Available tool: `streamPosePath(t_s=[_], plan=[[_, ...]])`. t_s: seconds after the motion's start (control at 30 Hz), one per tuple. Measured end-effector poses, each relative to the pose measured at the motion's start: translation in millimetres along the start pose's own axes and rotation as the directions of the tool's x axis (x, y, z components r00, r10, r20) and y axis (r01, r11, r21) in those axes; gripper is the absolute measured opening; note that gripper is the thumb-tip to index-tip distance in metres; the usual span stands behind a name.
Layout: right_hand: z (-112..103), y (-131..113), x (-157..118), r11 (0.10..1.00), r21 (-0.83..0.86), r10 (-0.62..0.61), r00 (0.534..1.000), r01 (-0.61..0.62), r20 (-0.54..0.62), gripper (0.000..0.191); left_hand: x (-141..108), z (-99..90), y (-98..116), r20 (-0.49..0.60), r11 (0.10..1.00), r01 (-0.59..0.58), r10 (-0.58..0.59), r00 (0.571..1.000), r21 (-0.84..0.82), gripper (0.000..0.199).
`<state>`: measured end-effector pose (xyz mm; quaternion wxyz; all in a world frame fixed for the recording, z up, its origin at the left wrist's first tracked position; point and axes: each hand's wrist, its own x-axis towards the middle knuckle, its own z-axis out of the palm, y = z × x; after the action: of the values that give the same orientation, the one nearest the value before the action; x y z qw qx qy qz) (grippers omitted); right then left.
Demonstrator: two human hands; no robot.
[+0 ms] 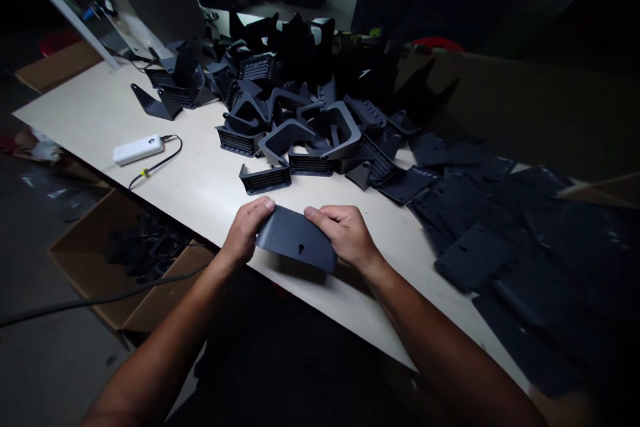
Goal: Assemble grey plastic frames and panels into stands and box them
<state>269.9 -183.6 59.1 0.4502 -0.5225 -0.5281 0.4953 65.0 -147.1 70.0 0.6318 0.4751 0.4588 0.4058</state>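
Note:
Both my hands hold a curved dark grey sheet [295,239] with a keyhole slot near its lower edge, just above the front edge of the pale wooden table [175,190]. My left hand [245,230] grips its left end and my right hand [340,233] grips its right end. Its underside is hidden. A few centimetres ahead lies a heap of black moulded parts with slotted faces [300,123]. The nearest slotted part [265,180] stands just beyond my hands. Flat black sheets [475,257] overlap to the right.
A white power bank [137,149] with a black cable lies on the table's left side. Beyond the table's left edge, an open cardboard box [103,260] on the floor holds dark parts. A dark cable [100,300] runs across the box and floor.

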Motion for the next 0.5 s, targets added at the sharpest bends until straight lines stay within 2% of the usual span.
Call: streamPosePath(t_s=[0.1, 0.17, 0.23, 0.3, 0.33, 0.4, 0.47, 0.5], plan=[[-5.4, -1.3, 7.5, 0.999, -0.036, 0.018, 0.999, -0.017, 0.031, 0.058, 0.2, -8.9, 0.8, 0.165, 0.991, 0.117, -0.125, 0.978, 0.058, 0.047], [-10.2, -2.6, 11.6, 0.997, -0.074, -0.037, 0.998, 0.034, -0.05, 0.052, 2.3, -12.9, -0.9, 0.207, 0.99, 0.13, -0.14, 0.968, 0.062, 0.046], [-17.3, -4.2, 13.7, 0.98, -0.159, -0.148, 0.972, 0.119, -0.182, 0.04, 5.1, -14.4, -3.9, 0.149, 0.995, 0.099, -0.101, 0.984, 0.017, 0.046], [-25.4, -5.6, 12.2, 0.962, -0.223, -0.225, 0.923, 0.159, -0.311, 0.032, 7.1, -14.2, -6.8, 0.01, 0.997, 0.033, -0.032, 0.999, -0.07, 0.044], [-28.5, -6.0, 9.8, 0.966, -0.211, -0.217, 0.911, 0.149, -0.352, 0.032, 7.6, -13.8, -7.9, -0.068, 0.993, -0.012, 0.004, 0.998, -0.116, 0.043], [-30.1, -5.8, 2.1, 0.994, -0.078, -0.099, 0.933, 0.077, -0.345, 0.035, 7.3, -12.7, -9.8, -0.185, 0.98, -0.096, 0.063, 0.981, -0.177, 0.04], [-23.3, -4.8, -7.2, 0.99, 0.129, 0.078, 0.978, -0.054, -0.195, 0.038, 5.6, -10.9, -11.8, -0.225, 0.972, -0.137, 0.093, 0.97, -0.19, 0.039], [-17.0, -4.0, -11.3, 0.964, 0.226, 0.162, 0.982, -0.138, -0.092, 0.04, 4.3, -9.6, -13.3, -0.215, 0.974, -0.137, 0.096, 0.972, -0.18, 0.038]])
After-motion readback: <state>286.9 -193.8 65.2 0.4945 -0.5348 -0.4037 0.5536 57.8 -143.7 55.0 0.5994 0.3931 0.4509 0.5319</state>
